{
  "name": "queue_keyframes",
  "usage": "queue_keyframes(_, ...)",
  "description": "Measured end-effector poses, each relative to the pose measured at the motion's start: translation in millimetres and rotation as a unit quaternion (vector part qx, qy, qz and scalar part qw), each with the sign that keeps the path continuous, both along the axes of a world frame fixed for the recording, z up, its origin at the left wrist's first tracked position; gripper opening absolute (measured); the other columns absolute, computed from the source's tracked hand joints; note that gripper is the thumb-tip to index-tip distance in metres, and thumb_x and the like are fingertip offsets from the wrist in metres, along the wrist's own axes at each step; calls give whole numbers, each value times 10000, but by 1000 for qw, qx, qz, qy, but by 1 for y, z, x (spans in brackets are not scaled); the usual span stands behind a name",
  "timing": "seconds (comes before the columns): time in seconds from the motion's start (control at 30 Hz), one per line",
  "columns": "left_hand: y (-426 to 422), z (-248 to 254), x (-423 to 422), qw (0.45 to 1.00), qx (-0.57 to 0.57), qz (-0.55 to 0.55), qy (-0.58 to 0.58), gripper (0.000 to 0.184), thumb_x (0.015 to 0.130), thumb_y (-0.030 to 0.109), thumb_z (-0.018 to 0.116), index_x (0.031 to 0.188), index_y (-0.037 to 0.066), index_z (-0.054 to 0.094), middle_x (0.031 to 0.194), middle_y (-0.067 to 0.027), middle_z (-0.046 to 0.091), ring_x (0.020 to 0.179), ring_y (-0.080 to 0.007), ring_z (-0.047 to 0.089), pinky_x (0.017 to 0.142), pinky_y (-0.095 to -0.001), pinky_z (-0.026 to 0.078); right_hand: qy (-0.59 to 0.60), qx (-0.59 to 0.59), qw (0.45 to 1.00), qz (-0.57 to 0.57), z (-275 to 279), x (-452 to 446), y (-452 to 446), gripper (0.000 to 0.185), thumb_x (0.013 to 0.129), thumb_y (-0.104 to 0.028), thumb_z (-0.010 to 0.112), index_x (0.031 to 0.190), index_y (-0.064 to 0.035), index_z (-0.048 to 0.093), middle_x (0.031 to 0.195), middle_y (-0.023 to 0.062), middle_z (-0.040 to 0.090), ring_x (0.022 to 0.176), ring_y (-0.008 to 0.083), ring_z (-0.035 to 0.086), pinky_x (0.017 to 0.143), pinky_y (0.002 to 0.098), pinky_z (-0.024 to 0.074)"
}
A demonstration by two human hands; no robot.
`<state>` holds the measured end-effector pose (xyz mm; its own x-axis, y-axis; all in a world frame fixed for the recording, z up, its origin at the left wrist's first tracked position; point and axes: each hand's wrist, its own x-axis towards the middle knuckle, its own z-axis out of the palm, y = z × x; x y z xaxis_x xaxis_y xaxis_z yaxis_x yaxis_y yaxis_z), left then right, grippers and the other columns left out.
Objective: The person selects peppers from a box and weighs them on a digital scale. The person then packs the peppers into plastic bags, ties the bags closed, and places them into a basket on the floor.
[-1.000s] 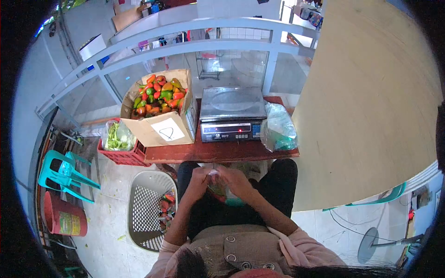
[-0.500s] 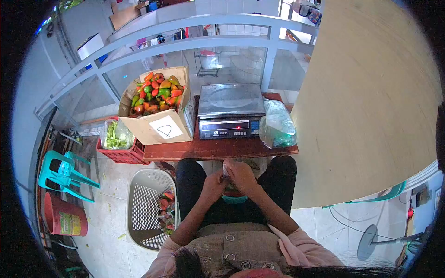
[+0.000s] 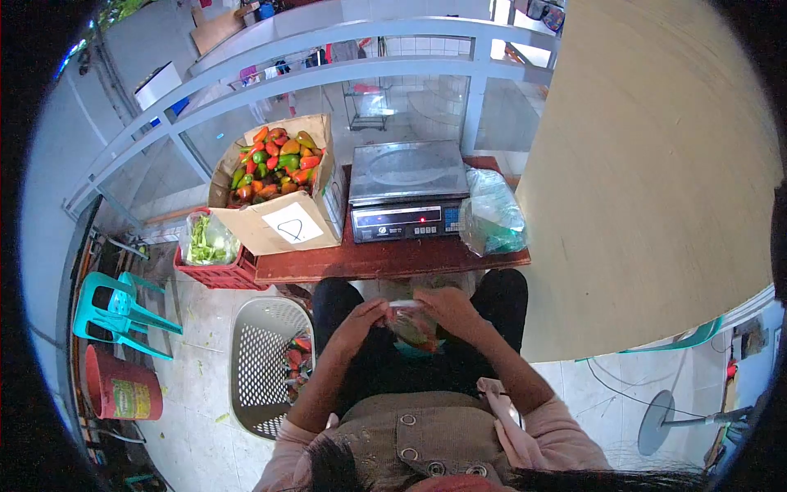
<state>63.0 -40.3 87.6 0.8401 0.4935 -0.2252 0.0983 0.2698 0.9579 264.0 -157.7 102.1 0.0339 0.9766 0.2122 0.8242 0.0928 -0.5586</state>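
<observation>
Between my knees hangs a clear plastic bag [image 3: 414,328] with reddish and green contents that look like peppers. My left hand [image 3: 367,318] pinches one side of its top edge, and my right hand [image 3: 447,310] grips the other side. The top edge is drawn into a straight whitish band between them. Something teal shows beneath the bag, too covered to name. In front of my hands stands a digital weighing scale [image 3: 407,193] with nothing on its plate. Left of it, a cardboard box [image 3: 266,228] is heaped with red and green peppers [image 3: 283,162].
Plastic bags [image 3: 494,215] lie right of the scale on the red wooden table [image 3: 393,264]. At my left is a pale basket [image 3: 256,361] holding bagged peppers. Farther left are a red crate [image 3: 221,277], a teal chair [image 3: 106,307] and a red bucket [image 3: 123,384]. A tan panel [image 3: 648,189] stands right.
My hands have moved apart from being close together, the left going left and the right going right. The bag's top edge is now stretched between them and more of the bag shows.
</observation>
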Motion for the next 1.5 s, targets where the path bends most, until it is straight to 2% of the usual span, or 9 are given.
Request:
queue_keyframes(0.27,8,23,-19,981,163,-93,57,371,990,306,456,1179,6,566,987,-40,593,941,-141,509,883,-280,390,-12,-104,989,102,1,-7,-29,268,932,-297,483,1006,-59,581,757,172,629,742,390,624,636,461,491)
queue_keyframes(0.47,5,37,-31,965,205,-161,40,298,970,275,502,1084,13,588,985,-52,596,929,-129,518,853,-267,408,347,-127,925,87,16,-4,-64,291,975,-286,465,903,-18,554,698,90,576,635,203,578,609,347,469)
queue_keyframes(0.67,-17,81,-32,915,384,-127,-10,199,887,184,616,994,19,585,971,-93,603,998,-220,576,888,-340,437,411,-174,893,61,54,18,-91,264,996,-254,449,846,-45,508,706,13,526,626,122,492,576,271,429)
queue_keyframes(0.9,-34,134,-25,840,527,-125,-35,215,805,99,649,991,16,582,1018,-136,592,1025,-343,560,947,-421,416,189,-15,981,52,95,39,-109,175,930,-169,527,965,3,522,826,122,569,739,246,571,684,342,480)
queue_keyframes(1.17,-39,178,10,853,486,-153,-118,172,782,121,679,925,43,622,950,-85,627,929,-305,584,835,-405,438,5,110,984,-143,59,37,-33,133,880,-168,524,914,-41,546,816,141,600,809,356,623,676,413,489)
queue_keyframes(1.27,-25,178,46,859,471,-65,-188,113,819,128,677,872,43,625,858,-41,630,752,-198,582,696,-308,441,163,54,958,-231,4,14,13,132,872,-153,516,954,-74,581,806,137,630,774,351,631,697,437,493)
queue_keyframes(1.33,-17,165,64,906,392,17,-159,104,832,120,677,851,38,616,808,-34,615,697,-130,553,642,-263,429,320,280,904,-47,-60,-3,26,209,926,-221,479,943,-28,558,801,89,632,757,290,636,678,412,491)
queue_keyframes(1.43,3,152,88,951,258,129,-108,119,842,111,674,810,28,594,716,-22,572,668,-63,488,589,-221,399,-84,343,924,-144,-5,-58,43,216,888,-171,511,1027,-15,567,907,166,636,779,357,629,715,437,508)
queue_keyframes(1.5,27,115,100,925,269,201,-181,138,838,116,676,797,22,582,680,-27,547,666,-60,471,591,-225,396,-44,278,946,-160,16,-60,48,227,897,-182,501,1026,-5,560,942,170,627,790,352,631,700,427,519)
